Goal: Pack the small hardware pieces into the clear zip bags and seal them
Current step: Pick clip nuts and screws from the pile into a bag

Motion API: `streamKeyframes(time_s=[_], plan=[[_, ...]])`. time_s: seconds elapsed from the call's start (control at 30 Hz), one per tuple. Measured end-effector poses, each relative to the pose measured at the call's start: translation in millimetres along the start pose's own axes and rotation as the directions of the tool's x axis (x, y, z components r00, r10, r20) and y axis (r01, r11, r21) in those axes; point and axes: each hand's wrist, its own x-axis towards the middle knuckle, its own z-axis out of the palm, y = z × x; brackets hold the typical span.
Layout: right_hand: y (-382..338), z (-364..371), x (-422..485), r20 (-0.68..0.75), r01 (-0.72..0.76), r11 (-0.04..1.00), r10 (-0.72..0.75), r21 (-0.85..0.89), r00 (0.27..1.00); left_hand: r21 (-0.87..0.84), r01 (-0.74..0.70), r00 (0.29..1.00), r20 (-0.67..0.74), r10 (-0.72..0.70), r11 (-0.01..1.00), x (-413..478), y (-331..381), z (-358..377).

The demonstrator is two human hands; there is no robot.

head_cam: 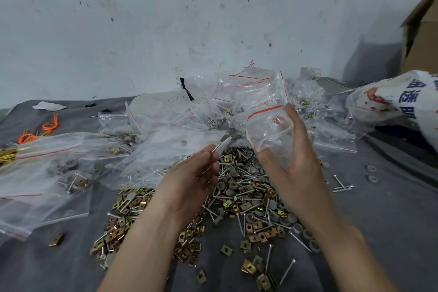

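Nearest, on the grey fabric-covered worktop (379, 232), loose square brass-coloured metal clips (187, 244) are scattered among long silver nails (286, 271) and short grey round rubber caps (308, 236); the pieces are heaped more thickly further in, directly beneath both forearms, so that part of the heap is hidden by them. Above the heap the left hand (189, 182) is held palm up; a thin threaded screw with a white tapered plastic sleeve (224, 146) is pinched between its thumb and forefinger, the remaining fingers being loosely curled. Just to the right, apart from the screw, the right hand (296, 168) is raised; a small clear zip bag with a red strip at its mouth (267, 125) is gripped by its fingers and thumb, the mouth being turned towards the screw and the film being crumpled and glossy; whether anything lies inside cannot be told. A black wire ring (244, 153) is seen on the heap between the hands. To the left, flat clear bags already filled with hardware (47, 173) are spread over the cloth; orange cord loops (49, 124) lie beyond them. Behind the hands a loose mound of clear red-striped zip bags (237, 95) is piled. At the far right a white printed plastic sack (403, 102) is slumped before a brown cardboard box (422, 31); everything is backed by a scuffed, speckled pale wall (166, 31).
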Motion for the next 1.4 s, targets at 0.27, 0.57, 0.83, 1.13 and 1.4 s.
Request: streamKeyframes(time_s=[0.27,0.57,0.83,1.13,1.4], plan=[[-3,2,1,0.014,-0.005,1.000,0.005,-0.012,1.000,0.054,-0.015,0.998,-0.054,0.018,0.998,-2,-1,2],[-4,5,2,0.031,-0.001,1.000,0.001,-0.003,1.000,0.312,-0.140,0.974,-0.127,0.188,0.939,-3,-3,-2],[-5,8,3,0.035,0.008,1.000,-0.008,0.008,0.999,0.331,-0.188,0.979,-0.015,0.205,0.925,-4,1,-6],[-7,5,0,0.037,-0.001,1.000,0.001,0.001,0.999,-0.136,-0.111,0.975,0.179,0.135,0.985,-11,8,-6],[-11,1,-3,0.030,0.006,1.000,-0.005,-0.028,1.000,-0.236,-0.145,0.966,0.174,0.188,0.961,-6,6,-10]])
